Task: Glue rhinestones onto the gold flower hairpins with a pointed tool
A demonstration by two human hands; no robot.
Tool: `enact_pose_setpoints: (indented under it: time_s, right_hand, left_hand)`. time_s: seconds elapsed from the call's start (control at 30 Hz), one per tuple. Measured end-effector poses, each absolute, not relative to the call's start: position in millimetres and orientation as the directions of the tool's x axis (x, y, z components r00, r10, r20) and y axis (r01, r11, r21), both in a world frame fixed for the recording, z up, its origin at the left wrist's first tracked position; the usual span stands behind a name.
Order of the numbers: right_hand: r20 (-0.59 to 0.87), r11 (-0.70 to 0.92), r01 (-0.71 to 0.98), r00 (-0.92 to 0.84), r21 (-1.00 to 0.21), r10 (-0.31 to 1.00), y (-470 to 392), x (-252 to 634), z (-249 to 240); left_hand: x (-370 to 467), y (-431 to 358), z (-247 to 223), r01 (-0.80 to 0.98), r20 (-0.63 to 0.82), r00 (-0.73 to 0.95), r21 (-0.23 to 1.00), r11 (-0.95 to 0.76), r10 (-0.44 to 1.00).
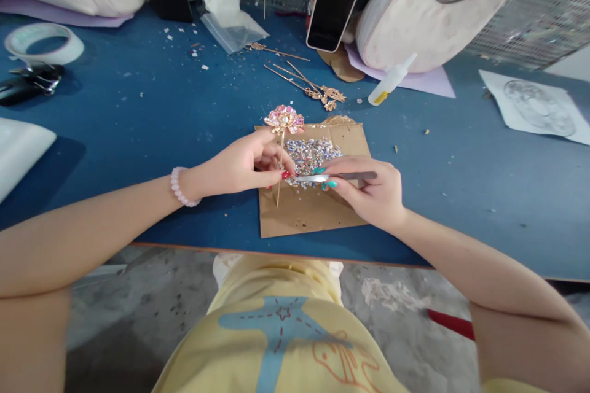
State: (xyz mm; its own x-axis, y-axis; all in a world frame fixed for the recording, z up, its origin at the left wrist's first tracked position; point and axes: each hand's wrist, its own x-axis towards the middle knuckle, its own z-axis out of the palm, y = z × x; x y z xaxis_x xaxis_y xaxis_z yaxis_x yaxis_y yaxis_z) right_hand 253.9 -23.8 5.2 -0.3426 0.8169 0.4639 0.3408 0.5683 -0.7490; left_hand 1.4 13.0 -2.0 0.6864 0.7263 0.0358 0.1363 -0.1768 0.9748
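Note:
My left hand (258, 159) is closed round the thin gold stem of a hairpin (284, 118), which stands nearly upright with a pink flower and a pearl-like centre at its top. In my right hand (373, 187) a pair of tweezers (353, 176) is pinched, its pale tips pointing left, close to my left fingertips. Whether the tips hold anything is too small to tell. Beneath both hands lies a heap of small glittering rhinestones (308, 153) on a piece of brown cardboard (313, 218).
Several gold hairpins (318, 91) lie behind the cardboard, near a small glue bottle (391, 80). A phone (338, 0) leans at the back beside a white bag (405, 12). Tape (43, 43) is at the left; a printed sheet (537, 107) at the right.

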Motion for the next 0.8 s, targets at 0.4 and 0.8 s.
enact_pose_setpoints:
  time_s: [0.4, 0.8]
  right_hand:
    - [0.516, 0.594, 0.276, -0.306, -0.756, 0.800, -23.0, 257.4, 3.7]
    - [0.526, 0.609, 0.237, -0.331, -0.757, 0.783, -21.7, 255.8, 5.5]
  left_hand:
    - [-0.6, 11.5, -1.8, 0.157, 0.084, 0.693, 0.952, -0.263, 0.716]
    - [0.4, 12.3, -0.3, 0.152, 0.057, 0.694, 0.963, -0.223, 0.718]
